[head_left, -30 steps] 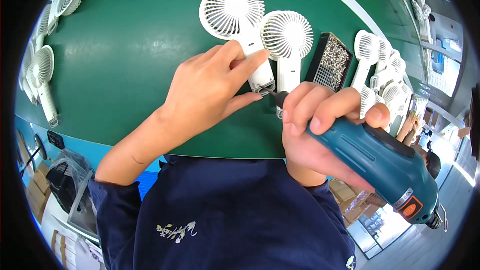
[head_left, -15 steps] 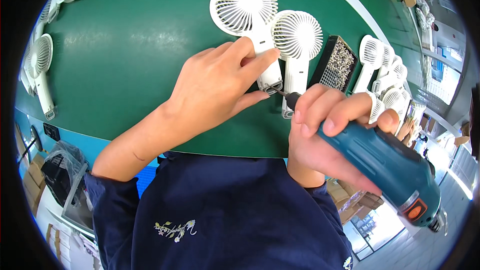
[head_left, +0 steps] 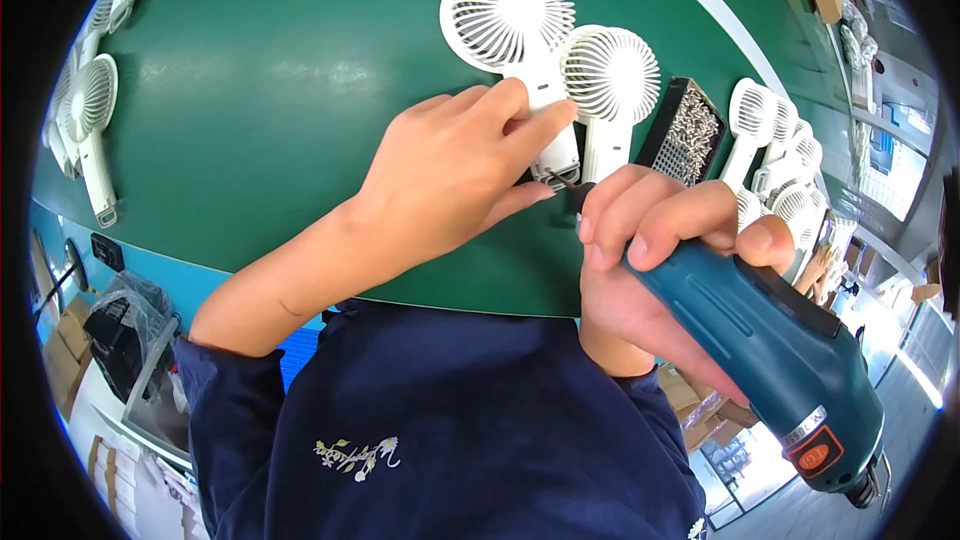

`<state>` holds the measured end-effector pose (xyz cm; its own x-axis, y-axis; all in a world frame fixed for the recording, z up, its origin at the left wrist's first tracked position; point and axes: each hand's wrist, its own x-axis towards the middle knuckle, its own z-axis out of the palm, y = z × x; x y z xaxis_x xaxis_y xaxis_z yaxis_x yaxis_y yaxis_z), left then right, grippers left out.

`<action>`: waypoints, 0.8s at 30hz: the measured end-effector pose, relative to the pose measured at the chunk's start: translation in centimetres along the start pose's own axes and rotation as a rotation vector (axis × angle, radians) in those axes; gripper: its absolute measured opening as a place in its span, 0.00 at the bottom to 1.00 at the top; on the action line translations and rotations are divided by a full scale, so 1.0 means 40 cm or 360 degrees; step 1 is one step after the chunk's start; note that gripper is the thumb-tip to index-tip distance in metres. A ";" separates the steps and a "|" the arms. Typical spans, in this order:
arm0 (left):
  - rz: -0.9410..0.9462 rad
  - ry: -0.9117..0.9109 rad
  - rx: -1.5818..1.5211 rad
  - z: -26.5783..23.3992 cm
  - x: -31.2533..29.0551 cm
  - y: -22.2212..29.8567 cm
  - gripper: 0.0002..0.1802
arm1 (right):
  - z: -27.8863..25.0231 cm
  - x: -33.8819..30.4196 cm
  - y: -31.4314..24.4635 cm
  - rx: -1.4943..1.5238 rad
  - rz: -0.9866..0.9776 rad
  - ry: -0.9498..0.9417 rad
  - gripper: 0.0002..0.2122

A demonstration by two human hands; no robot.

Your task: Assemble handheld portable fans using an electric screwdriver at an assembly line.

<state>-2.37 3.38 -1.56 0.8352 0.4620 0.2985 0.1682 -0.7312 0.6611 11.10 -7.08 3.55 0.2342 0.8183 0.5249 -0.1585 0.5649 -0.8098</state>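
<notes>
A worker's left hand [head_left: 455, 175] presses down on the handle of a white handheld fan [head_left: 515, 40] lying flat on a green table [head_left: 270, 90], the fingers spread over the handle's lower end and the index fingertip reaching its right edge. The right hand [head_left: 650, 260] is clenched around a teal electric screwdriver [head_left: 770, 340], whose thin bit points toward 10 o'clock and meets the base of the fan's handle just under the left hand's fingertips. The screwdriver's body runs off toward 4 o'clock, ending in an orange-ringed cap near the lower right rim of the view.

The fan's round grille sits at 12 o'clock from the hands. A second white fan [head_left: 610, 80] lies just beside it at 1 o'clock, the two grilles touching or overlapping. At 2 o'clock from the hands stands a black tray of small screws [head_left: 685, 130], and beyond it, toward 3 o'clock, a cluster of white fans [head_left: 775, 155] crowds the table's edge. More white fans [head_left: 85, 115] lie well apart at 9 and 10 o'clock along the left rim. The worker's dark blue top [head_left: 450, 420] fills the lower centre.
</notes>
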 end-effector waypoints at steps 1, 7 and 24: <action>0.0007 -0.0002 -0.0001 0.000 0.001 0.000 0.35 | 0.000 0.001 -0.002 0.0007 0.0002 0.0000 0.43; -0.0004 0.0016 -0.0011 0.006 0.002 -0.005 0.34 | -0.008 0.007 -0.004 0.0094 0.0046 0.0007 0.44; -0.0026 0.0010 -0.0029 0.015 -0.016 0.002 0.34 | 0.000 -0.013 0.023 -0.0009 -0.0044 0.0056 0.44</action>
<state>-2.58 2.72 -2.13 0.8289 0.4772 0.2918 0.1723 -0.7141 0.6785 10.83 -6.97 2.54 0.2721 0.7981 0.5376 -0.1464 0.5865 -0.7966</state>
